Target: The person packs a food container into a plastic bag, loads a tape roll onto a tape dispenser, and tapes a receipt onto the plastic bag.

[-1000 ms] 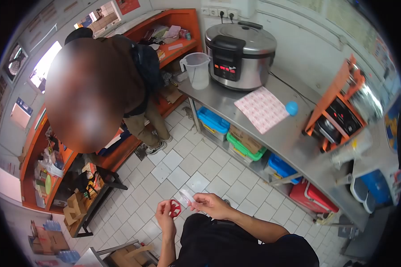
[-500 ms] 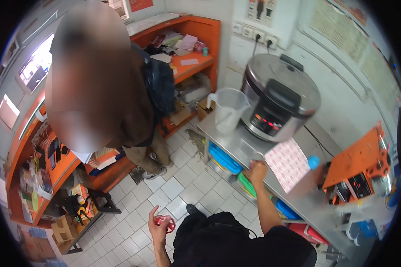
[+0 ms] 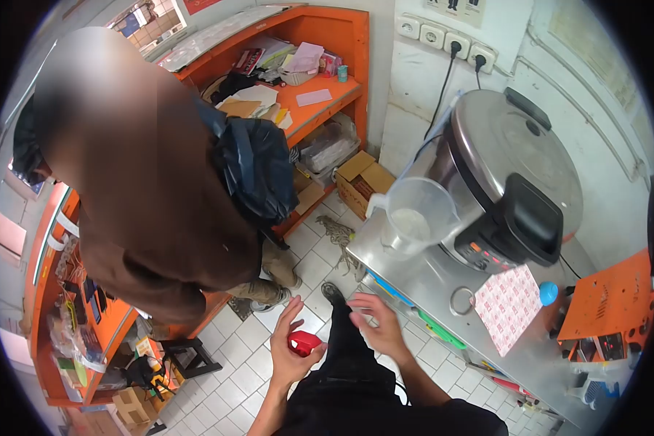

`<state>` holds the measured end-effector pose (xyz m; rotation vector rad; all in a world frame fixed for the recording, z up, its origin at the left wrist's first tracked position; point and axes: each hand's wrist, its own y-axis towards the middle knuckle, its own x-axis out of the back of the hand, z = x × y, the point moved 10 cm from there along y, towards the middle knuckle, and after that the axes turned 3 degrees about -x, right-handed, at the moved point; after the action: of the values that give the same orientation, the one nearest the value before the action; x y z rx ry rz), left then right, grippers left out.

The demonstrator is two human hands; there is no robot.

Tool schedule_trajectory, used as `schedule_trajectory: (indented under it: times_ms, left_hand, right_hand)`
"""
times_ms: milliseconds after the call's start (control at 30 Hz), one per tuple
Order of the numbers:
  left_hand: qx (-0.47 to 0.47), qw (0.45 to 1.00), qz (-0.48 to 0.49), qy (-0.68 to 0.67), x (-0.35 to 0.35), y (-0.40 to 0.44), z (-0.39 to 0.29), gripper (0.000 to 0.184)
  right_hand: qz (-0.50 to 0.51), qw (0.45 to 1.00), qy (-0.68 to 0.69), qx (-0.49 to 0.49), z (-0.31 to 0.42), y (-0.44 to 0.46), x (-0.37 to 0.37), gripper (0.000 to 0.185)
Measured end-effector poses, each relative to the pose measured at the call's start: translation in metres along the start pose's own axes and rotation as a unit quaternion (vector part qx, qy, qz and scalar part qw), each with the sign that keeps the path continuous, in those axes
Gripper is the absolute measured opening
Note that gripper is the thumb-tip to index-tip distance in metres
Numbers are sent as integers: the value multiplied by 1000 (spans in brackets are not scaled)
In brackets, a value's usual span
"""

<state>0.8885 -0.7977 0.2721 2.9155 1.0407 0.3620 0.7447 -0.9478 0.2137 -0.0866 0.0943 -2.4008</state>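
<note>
In my left hand [image 3: 292, 356] is a small red ring-shaped object [image 3: 303, 343], gripped between the thumb and fingers; its exact kind is unclear. My right hand [image 3: 378, 323] hovers opposite, fingers apart and holding nothing. To its right on the steel table [image 3: 432, 283] lies a pale, thin ring [image 3: 461, 300], touching the edge of a red-and-white printed sheet [image 3: 509, 309]. A round blue piece [image 3: 548, 293] sits by the sheet's far corner. Behind these stand a clear plastic jug [image 3: 418, 214] and a large rice cooker [image 3: 516, 167].
A person in a brown top [image 3: 160, 211] with a dark bag [image 3: 254, 171] stands ahead on the left. Orange shelving [image 3: 327, 105] runs behind them. A cardboard box [image 3: 363, 182] and a mop head [image 3: 338, 236] are beyond the table. An orange device [image 3: 607, 298] stands at right.
My right hand has left the table and come over beside my left hand. The pale ring lies where it was on the table. My view has shifted, and the person ahead appears nearer.
</note>
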Motion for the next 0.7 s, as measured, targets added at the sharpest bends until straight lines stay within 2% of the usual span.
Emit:
schedule_trajectory:
  times_ms: [167, 233, 300, 433, 533, 600, 700]
  left_hand:
    - [-71, 996, -20, 58, 10, 69, -18, 92]
    - [-71, 994, -15, 83, 13, 89, -13, 97]
    - [-76, 992, -30, 99, 17, 110, -15, 101]
    - [-65, 992, -33, 101, 21, 139, -11, 107]
    - [-87, 990, -69, 87, 29, 146, -4, 105]
    - [-106, 986, -112, 60, 42, 147, -5, 100]
    - [-112, 984, -117, 74, 60, 138, -5, 99]
  right_hand:
    - [50, 995, 77, 30, 36, 86, -65, 44]
    - [56, 994, 74, 54, 55, 115, -76, 40]
    - [46, 993, 92, 50, 59, 142, -85, 42]
    - [37, 990, 136, 30, 77, 191, -102, 33]
    - [-12, 979, 203, -6, 85, 211, -111, 31]
    - [1, 979, 205, -10, 83, 224, -127, 30]
    - [17, 977, 213, -12, 90, 238, -144, 30]
